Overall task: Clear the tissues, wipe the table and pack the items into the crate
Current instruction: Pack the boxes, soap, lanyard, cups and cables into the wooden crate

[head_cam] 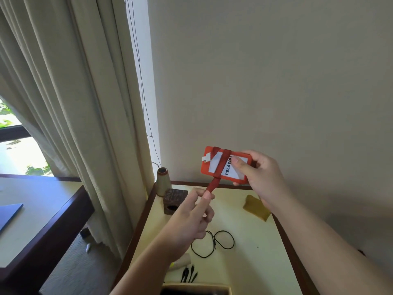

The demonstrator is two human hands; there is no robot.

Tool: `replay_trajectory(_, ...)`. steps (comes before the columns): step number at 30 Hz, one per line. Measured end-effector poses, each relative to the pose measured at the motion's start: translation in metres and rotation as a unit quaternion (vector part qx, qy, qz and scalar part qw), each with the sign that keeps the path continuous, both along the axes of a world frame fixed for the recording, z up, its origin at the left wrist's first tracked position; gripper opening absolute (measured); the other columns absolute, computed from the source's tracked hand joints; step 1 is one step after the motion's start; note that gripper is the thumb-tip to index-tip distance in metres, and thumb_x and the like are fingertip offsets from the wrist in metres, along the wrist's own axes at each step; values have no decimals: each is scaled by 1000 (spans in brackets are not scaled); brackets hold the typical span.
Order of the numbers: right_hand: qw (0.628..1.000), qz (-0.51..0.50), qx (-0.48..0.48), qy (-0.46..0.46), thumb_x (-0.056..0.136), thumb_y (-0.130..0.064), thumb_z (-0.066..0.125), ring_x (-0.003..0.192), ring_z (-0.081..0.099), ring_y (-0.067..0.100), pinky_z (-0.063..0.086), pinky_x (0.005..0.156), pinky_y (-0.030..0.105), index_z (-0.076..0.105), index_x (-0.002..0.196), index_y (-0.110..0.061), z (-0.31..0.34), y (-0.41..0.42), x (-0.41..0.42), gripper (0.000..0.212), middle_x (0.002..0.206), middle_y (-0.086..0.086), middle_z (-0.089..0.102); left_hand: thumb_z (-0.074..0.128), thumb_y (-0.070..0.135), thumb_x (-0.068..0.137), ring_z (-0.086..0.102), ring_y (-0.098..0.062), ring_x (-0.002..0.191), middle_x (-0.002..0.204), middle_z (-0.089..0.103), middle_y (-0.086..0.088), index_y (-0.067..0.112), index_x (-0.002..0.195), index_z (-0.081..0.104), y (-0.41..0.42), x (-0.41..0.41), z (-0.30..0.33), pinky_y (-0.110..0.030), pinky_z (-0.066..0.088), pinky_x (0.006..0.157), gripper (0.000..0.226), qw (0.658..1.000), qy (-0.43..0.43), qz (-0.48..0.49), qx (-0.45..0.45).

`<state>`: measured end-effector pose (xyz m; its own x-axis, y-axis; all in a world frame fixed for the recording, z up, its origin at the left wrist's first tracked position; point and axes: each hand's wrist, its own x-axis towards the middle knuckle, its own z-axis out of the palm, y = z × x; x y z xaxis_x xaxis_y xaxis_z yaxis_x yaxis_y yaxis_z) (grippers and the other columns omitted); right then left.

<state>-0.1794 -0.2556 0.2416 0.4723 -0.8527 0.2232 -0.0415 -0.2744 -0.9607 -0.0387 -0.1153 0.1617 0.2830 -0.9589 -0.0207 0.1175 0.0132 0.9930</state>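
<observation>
**Lanyard being wound round the badge, packing prep**

Your right hand (258,175) holds the red badge holder (225,165) up off the table, thumb pressed on the card face, fingers behind. That grip looks meant to keep the holder flat and steady so the strap can go round it. Your left hand (192,218) pinches the free end of the red lanyard (213,184) just below the holder, pulling it taut; one loop already crosses the card. My read: you're bundling it tight so it packs neatly.

Below your hands, the table (251,262) carries more to pack: a black cable (212,243) coiled under your left hand, a yellow cloth (256,207) under your right wrist, a dark wooden box (174,201) and a thread cone (163,179) beyond your left fingers. Black plugs (189,273) lie near your left forearm. The crate (225,288) edge shows nearest you, contents unclear. No tissues visible, so that step looks done.
</observation>
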Motion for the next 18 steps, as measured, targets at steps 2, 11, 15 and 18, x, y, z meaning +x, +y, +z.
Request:
replay_trajectory(2, 1000, -21, 4, -3, 96, -34, 74, 81, 74, 7, 58, 57, 22, 72, 99, -27, -8, -1, 4, 8, 90, 1, 75, 56, 45, 104, 31, -13, 53, 77, 53, -5, 28, 124, 48, 1, -3, -5, -30, 26, 49, 27, 999, -21, 34, 21)
replay_trajectory(11, 998, -34, -41, 19, 97, -38, 71, 83, 71, 9, 57, 58, 20, 70, 102, -28, -21, -10, 5, 11, 92, -4, 72, 53, 36, 108, 44, -13, 51, 85, 78, 0, 23, 119, 54, 6, -8, -10, -28, 40, 50, 17, 987, -60, 131, 70)
replay_trajectory(15, 993, -36, -70, 82, 98, -42, 68, 84, 71, 11, 57, 57, 20, 70, 110, -28, -39, -13, 1, 19, 95, -4, 72, 58, 36, 106, 58, -13, 60, 86, 80, 6, 19, 110, 62, 13, -19, -6, -30, 55, 61, 18, 981, -134, 89, 113)
replay_trajectory(18, 995, 10, -36, 96, 99, -35, 68, 75, 71, 14, 53, 55, 22, 73, 103, -28, -63, -6, -2, 9, 84, -4, 74, 63, 41, 101, 58, -7, 58, 76, 76, 10, 23, 93, 67, 21, -21, 1, -29, 54, 59, 20, 957, -259, 99, 79)
